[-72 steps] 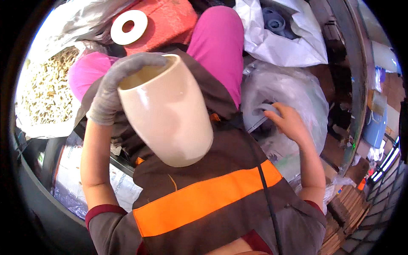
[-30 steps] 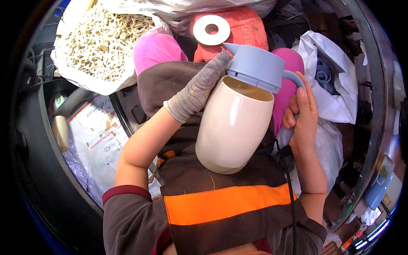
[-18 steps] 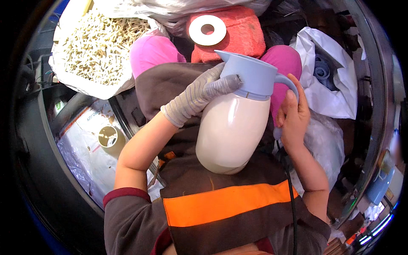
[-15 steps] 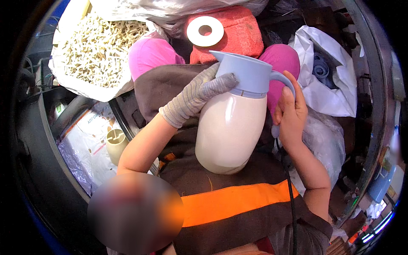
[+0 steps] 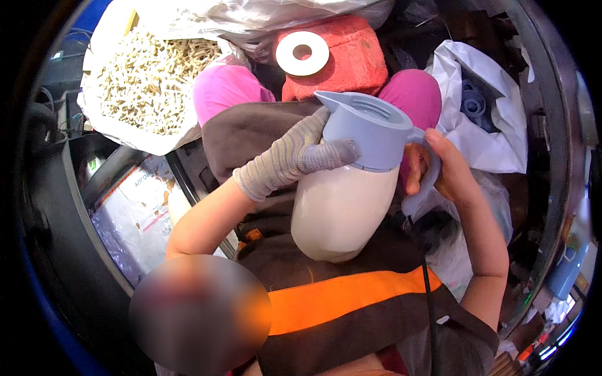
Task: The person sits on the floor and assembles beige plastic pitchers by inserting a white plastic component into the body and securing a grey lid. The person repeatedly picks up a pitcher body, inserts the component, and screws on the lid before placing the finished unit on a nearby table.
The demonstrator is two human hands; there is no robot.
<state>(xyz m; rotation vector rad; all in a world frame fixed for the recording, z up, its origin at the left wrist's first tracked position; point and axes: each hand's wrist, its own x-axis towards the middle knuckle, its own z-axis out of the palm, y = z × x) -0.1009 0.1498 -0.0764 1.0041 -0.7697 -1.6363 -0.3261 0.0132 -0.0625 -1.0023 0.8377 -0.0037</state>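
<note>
A cream-white jug [image 5: 338,216] with a blue-grey collar, spout and lid leans over my lap, its top tipped so that the slotted lid [image 5: 376,109] shows. My left hand [image 5: 301,150], in a grey knitted glove, is closed around the collar just under the spout, thumb across its front. Bare, my right hand [image 5: 454,172] is closed at the jug's curved blue-grey handle [image 5: 429,182], with fingers passing through the loop. The jug's base rests against my brown apron [image 5: 269,219].
A white sack of small pale pieces [image 5: 147,88] stands at the far left. Ahead lies a red cloth-covered block [image 5: 351,56] with a white ring-shaped roll [image 5: 285,53] on it. To the right, a white bag [image 5: 508,138] holds blue-grey parts [image 5: 471,103]. A black cord [image 5: 431,313] hangs near my right arm.
The jug's top has tipped down and slightly right, bringing the lid's upper face into view. My right hand has turned and moved lower along the handle; my left keeps its grip on the collar.
</note>
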